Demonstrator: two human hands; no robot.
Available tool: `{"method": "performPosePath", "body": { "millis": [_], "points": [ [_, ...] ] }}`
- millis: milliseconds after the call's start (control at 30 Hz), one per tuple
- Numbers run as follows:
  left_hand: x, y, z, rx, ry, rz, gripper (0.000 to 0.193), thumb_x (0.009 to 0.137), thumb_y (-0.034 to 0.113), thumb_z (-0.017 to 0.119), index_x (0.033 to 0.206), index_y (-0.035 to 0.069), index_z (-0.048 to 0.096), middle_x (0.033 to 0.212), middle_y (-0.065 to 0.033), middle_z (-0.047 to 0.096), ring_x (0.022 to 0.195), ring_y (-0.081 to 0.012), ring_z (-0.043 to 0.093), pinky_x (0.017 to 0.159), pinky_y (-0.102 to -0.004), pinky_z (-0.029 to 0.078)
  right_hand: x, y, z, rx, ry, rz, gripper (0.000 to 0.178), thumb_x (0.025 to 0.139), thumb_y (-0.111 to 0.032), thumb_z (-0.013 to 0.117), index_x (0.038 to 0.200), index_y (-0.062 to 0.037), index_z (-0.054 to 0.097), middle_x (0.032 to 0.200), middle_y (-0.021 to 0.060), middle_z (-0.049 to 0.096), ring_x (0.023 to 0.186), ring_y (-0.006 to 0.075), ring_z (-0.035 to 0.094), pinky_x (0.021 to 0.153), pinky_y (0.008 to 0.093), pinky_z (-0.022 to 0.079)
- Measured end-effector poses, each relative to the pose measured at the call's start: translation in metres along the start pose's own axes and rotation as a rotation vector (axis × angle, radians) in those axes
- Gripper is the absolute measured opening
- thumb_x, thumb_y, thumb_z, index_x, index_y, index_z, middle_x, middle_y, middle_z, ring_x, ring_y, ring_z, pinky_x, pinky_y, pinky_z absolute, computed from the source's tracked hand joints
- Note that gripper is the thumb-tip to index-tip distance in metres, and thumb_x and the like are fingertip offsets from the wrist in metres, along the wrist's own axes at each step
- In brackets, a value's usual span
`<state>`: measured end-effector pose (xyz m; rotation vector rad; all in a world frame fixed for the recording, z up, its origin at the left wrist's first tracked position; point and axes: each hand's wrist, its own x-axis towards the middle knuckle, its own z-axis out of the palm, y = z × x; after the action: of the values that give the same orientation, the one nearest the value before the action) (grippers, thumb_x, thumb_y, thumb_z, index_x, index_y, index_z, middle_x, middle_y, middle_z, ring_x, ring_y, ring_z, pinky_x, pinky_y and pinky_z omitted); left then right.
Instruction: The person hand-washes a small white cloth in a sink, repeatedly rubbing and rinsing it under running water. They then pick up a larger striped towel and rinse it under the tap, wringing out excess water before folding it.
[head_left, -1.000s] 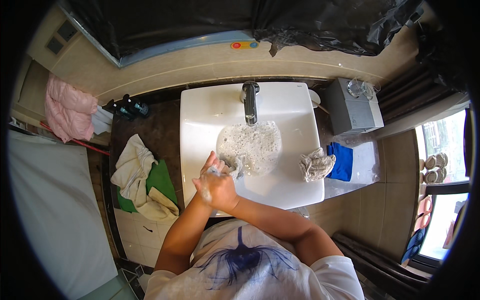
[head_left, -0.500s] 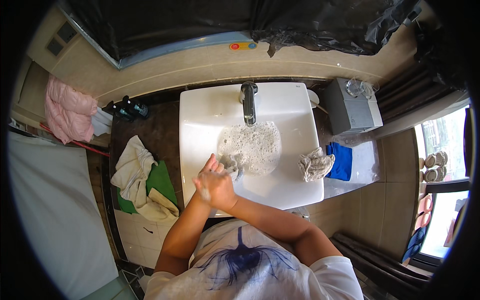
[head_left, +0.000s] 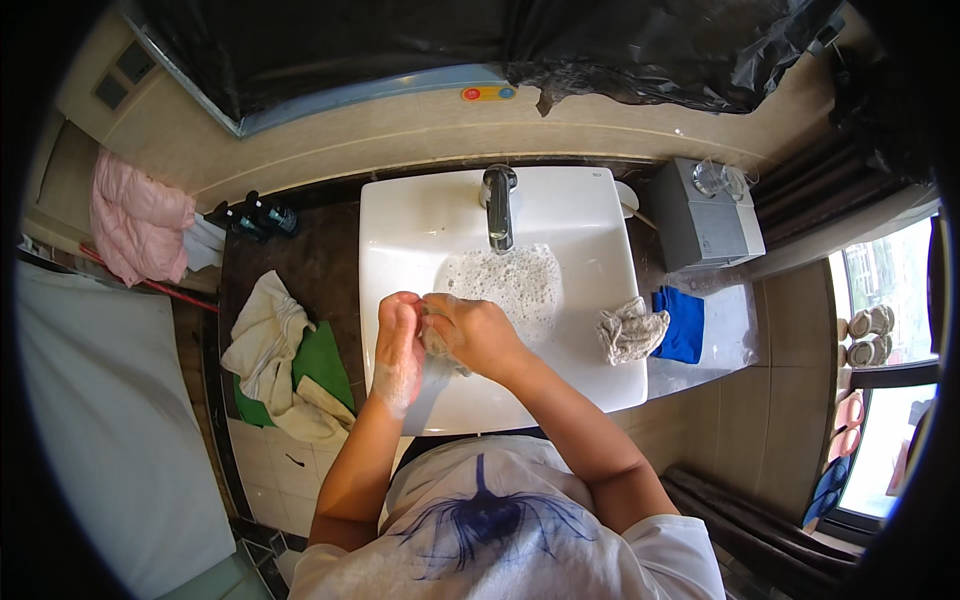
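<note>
At the white sink's [head_left: 585, 375] 8 o'clock, the right hand [head_left: 478, 335] curls its fingers around a wet, bunched, greyish cloth [head_left: 436, 346]; the left hand [head_left: 400, 340] presses against it, soapy, its grip impossible to tell. The hands hide most of the cloth. Suds [head_left: 525, 280] fill the centre; a crumpled beige sock-like piece [head_left: 632, 331] lies towards 3 o'clock, the tap [head_left: 499, 210] at 12.

No wording can be read clearly. A yellow sticker [head_left: 489, 94] on the tiled wall [head_left: 350, 135] bears a red disc and a blue disc side by side, their pale marks too small to make out. A tiny dark mark [head_left: 597, 174] sits at the far right corner of the white sink [head_left: 580, 215]. Labels [head_left: 285, 218] on the dark bottles [head_left: 262, 214] are blurred.
</note>
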<state>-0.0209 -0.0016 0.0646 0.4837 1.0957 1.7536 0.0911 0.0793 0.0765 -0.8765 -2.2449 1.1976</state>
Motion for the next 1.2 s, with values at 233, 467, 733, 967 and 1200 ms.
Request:
{"method": "performPosePath", "body": {
  "millis": [233, 467, 733, 967, 1200],
  "points": [
    [0.0, -0.011, -0.025, 0.425, -0.271, -0.203, 0.026, 0.086, 0.016, 0.073, 0.1, 0.007, 0.052, 0.086, 0.0035, 0.052, 0.08, -0.0056, 0.049, 0.072, -0.0198, 0.041, -0.001, 0.005, -0.017, 0.34, 0.26, 0.091, 0.014, 0.095, -0.014, 0.056, 0.097, -0.0008, 0.06, 0.076, 0.0122, 0.063, 0.068, 0.0225, 0.061, 0.067, 0.0334, 0.049],
    [0.0, -0.018, -0.024, 0.024, -0.059, -0.15, 0.02, 0.092, 0.024, 0.066, 0.084, 0.008, 0.056, 0.078, 0.0037, 0.055, 0.071, -0.0077, 0.052, 0.066, -0.0223, 0.043, 0.002, 0.019, -0.018, 0.516, 0.361, 0.131, 0.021, 0.096, -0.022, 0.058, 0.088, -0.0028, 0.058, 0.072, 0.0077, 0.058, 0.065, 0.0173, 0.054, 0.064, 0.0283, 0.046],
    [0.009, -0.072, -0.023, -0.667, -0.05, -0.292, 0.032, 0.101, 0.039, 0.043, 0.092, 0.011, 0.058, 0.078, 0.0011, 0.05, 0.072, -0.0144, 0.047, 0.073, -0.0281, 0.045, -0.02, 0.001, 0.072, -0.18, 0.468, -0.285, 0.02, 0.076, -0.019, 0.07, 0.065, -0.0064, 0.06, 0.058, 0.0112, 0.057, 0.05, 0.0264, 0.058, 0.048, 0.0388, 0.048],
    [0.011, -0.068, -0.001, -0.729, -0.091, -0.405, 0.032, 0.1, 0.031, 0.046, 0.118, 0.007, 0.058, 0.097, -0.0022, 0.061, 0.092, -0.0147, 0.057, 0.082, -0.03, 0.047, -0.003, 0.046, 0.053, -0.158, 0.459, -0.159, 0.019, 0.08, -0.017, 0.065, 0.067, -0.0054, 0.055, 0.06, 0.0139, 0.056, 0.051, 0.0328, 0.058, 0.047, 0.0408, 0.047],
    [0.016, -0.099, -0.048, -0.722, -0.235, -0.378, 0.029, 0.1, 0.034, 0.048, 0.112, 0.009, 0.059, 0.09, 0.0, 0.057, 0.083, -0.014, 0.054, 0.074, -0.0308, 0.046, -0.014, 0.009, 0.053, -0.103, 0.464, -0.334, 0.013, 0.078, -0.011, 0.066, 0.071, -0.0057, 0.056, 0.067, 0.0143, 0.058, 0.055, 0.0317, 0.058, 0.05, 0.0417, 0.046]
  ]
}}
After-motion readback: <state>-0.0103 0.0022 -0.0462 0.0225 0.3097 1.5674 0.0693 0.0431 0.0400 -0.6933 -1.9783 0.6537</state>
